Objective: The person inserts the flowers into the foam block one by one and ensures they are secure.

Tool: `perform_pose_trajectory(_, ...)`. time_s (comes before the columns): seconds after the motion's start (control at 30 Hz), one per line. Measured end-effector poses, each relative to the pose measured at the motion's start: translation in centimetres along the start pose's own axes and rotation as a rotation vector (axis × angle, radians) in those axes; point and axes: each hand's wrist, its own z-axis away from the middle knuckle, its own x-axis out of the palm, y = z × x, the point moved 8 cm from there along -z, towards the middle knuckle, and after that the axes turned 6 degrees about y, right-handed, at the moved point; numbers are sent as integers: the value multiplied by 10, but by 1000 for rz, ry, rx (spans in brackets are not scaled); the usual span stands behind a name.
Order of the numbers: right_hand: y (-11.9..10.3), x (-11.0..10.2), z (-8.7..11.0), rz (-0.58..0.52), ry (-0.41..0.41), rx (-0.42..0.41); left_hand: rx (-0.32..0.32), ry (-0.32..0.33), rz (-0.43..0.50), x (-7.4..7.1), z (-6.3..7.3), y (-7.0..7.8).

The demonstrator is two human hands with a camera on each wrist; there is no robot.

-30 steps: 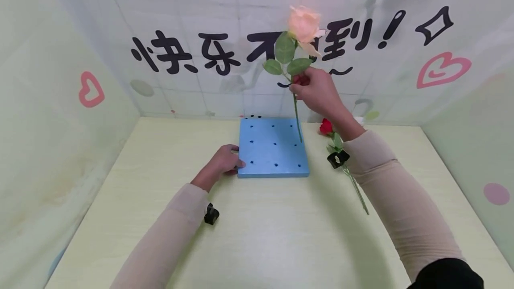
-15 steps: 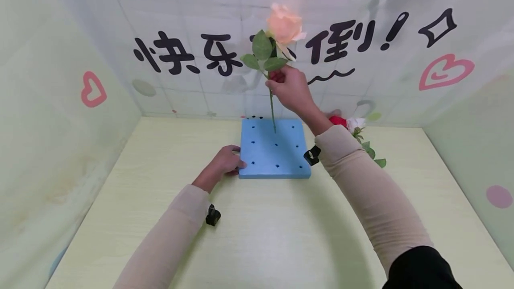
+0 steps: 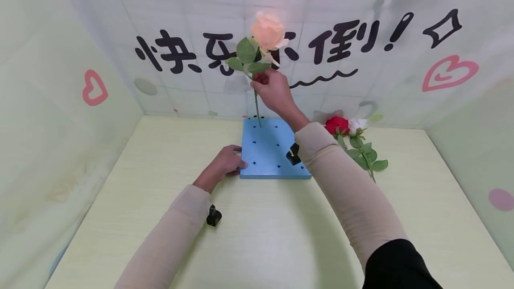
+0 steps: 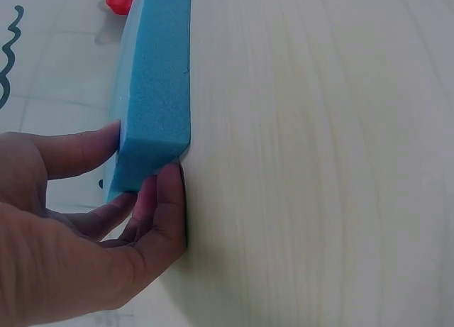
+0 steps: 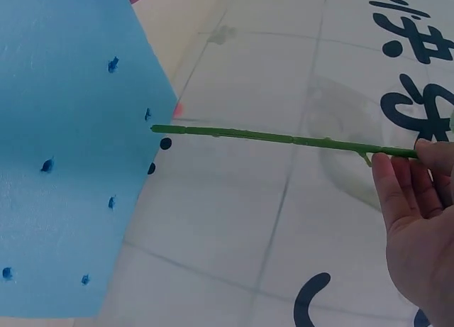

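Note:
A peach rose (image 3: pixel 268 31) with green leaves is held upright over the back of a blue foam board (image 3: pixel 267 157). My right hand (image 3: pixel 275 90) pinches its stem just under the leaves. In the right wrist view the bare lower end of the green stem (image 5: pixel 241 134) shows near a hole by the board's edge, apparently just outside it. The board lies flat with several small holes in its top. At its front left corner my left hand (image 3: pixel 226 160) grips the edge, the thumb (image 4: pixel 89 151) on the top face and the fingers at the side.
A red rose (image 3: pixel 337 125) and a white rose (image 3: pixel 357 125) lie on the pale table (image 3: pixel 249 235) right of the board, partly hidden by the right sleeve. Behind stands a white backdrop (image 3: pixel 192 97) with black lettering.
My right hand has carried the peach rose leftward, from the board's back right to its back left. The left hand stays on the board, which has not moved.

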Motion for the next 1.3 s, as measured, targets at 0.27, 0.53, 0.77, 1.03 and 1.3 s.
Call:
perform_pose_trajectory(0.27,5,16,-5,-16,2,10,-7,2,-1,0,3,0)
perform_pose_trajectory(0.53,11,20,-2,-2,8,-2,16,4,10,1,3,3)
perform_pose_trajectory(0.77,18,26,1,5,-5,-2,13,12,10,1,2,3)
perform_pose_trajectory(1.03,23,31,1,21,-12,17,0,16,21,2,-1,1)
perform_pose_trajectory(1.3,25,37,2,12,-27,32,-22,23,24,0,1,-3)
